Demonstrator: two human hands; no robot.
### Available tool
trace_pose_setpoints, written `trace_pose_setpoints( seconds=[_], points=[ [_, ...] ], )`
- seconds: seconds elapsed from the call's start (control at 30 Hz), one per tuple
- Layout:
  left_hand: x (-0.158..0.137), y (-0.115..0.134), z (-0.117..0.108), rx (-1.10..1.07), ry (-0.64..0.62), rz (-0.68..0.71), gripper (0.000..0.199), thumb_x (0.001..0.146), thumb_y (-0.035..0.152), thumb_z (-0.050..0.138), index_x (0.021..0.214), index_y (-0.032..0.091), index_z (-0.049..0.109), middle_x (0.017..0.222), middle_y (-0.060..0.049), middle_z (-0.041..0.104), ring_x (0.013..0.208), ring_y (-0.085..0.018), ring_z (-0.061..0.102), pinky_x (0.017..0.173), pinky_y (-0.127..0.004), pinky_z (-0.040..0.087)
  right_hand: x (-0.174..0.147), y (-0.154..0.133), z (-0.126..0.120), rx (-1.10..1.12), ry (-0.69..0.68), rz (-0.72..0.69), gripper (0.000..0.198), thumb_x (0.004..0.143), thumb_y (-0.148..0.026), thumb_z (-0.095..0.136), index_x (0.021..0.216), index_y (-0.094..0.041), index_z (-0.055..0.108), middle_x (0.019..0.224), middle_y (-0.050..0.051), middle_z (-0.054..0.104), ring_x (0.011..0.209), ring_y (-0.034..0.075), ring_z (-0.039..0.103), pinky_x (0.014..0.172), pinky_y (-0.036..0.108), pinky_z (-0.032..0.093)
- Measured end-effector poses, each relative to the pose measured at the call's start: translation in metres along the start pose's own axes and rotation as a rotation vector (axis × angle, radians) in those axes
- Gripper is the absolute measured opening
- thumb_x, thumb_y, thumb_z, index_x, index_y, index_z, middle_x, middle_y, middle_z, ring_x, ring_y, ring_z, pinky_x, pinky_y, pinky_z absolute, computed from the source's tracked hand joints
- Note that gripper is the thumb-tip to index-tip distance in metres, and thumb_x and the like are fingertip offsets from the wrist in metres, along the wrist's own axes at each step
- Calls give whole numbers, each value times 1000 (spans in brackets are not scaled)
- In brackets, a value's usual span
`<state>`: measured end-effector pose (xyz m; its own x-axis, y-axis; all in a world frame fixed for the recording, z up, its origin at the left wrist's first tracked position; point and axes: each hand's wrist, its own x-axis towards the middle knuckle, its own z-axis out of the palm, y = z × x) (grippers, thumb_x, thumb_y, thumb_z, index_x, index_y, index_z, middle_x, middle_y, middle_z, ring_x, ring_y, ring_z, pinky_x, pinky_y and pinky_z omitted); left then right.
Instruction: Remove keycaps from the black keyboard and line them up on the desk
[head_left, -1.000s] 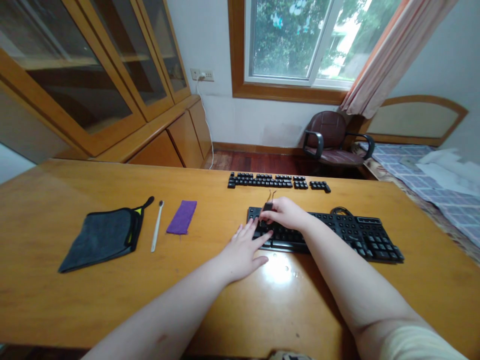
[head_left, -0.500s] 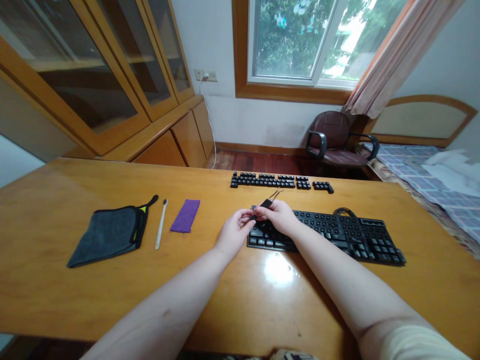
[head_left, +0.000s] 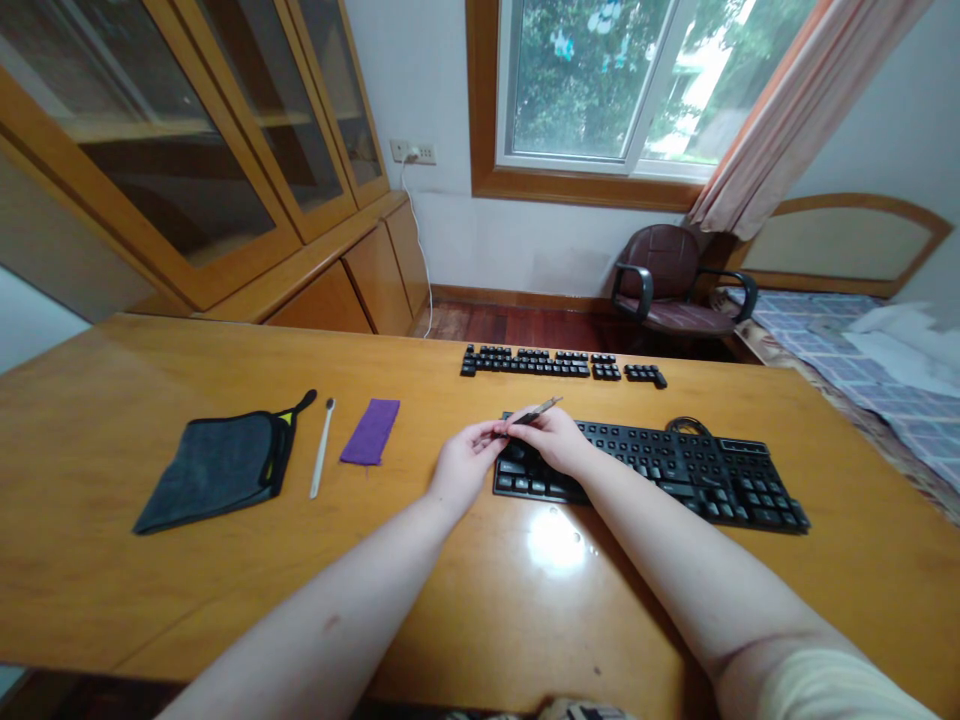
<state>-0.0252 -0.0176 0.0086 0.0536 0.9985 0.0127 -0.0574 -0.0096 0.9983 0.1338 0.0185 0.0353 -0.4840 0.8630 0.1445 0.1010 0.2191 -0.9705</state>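
Two cloths and a toothbrush make up the left side of this desk (head_left: 465, 620). Far left is a folded gray cloth (head_left: 210, 470) with a black loop, then the toothbrush (head_left: 322, 450) lying bristles-away, then a small purple cloth (head_left: 371, 432), all well apart from the hands.

Next along is the left hand (head_left: 465, 462), just off the left end of a black keyboard (head_left: 660, 455). Its fingers curl in toward the thumb right at the near end of a slim dark tool (head_left: 536, 412), but I honestly can't tell if they're closed on that end, on something tiny, or on nothing.

The tool sits between both hands, above the keyboard's left corner. Its long axis runs slantwise, near end toward the left fingertips, metal-looking tip off to the far right. The right hand (head_left: 555, 438) has the actual grip, thumb and fingers pinched around the shaft, pretty snug.

Behind that, along the far edge, loose black keycaps (head_left: 532, 362) sit in neat rows. The keyboard itself stretches off to the right, long side roughly along the desk, partly under the right forearm, with a coiled cable (head_left: 688, 427) behind it.
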Motion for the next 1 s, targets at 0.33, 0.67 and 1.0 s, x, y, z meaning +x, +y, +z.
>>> trace_pose_setpoints(
  seconds=[0.33, 0.67, 1.0],
  points=[
    [-3, 6, -2, 212, 87, 105, 26, 78, 24, 60, 102, 16, 65, 104, -8, 69, 96, -21, 64, 91, -39, 49, -1, -2, 7, 98, 58, 30, 30, 75, -43, 64, 85, -16, 70, 86, 6, 67, 77, 16, 62, 64, 28, 53],
    [-4, 7, -4, 313, 106, 113, 25, 79, 29, 61, 100, 17, 68, 98, -6, 70, 89, -21, 66, 85, -35, 51, -1, 2, 7, 138, 57, 96, 33, 71, -43, 67, 87, -15, 72, 84, 7, 69, 75, 17, 64, 66, 29, 54],
    [-4, 5, -7, 407, 142, 138, 22, 79, 26, 60, 97, 18, 67, 91, -5, 71, 78, -17, 66, 75, -30, 53, -3, -2, 10, 9, 104, -34, 22, 73, -37, 68, 86, -21, 74, 86, 5, 73, 83, 20, 67, 83, 34, 52]
  ],
)
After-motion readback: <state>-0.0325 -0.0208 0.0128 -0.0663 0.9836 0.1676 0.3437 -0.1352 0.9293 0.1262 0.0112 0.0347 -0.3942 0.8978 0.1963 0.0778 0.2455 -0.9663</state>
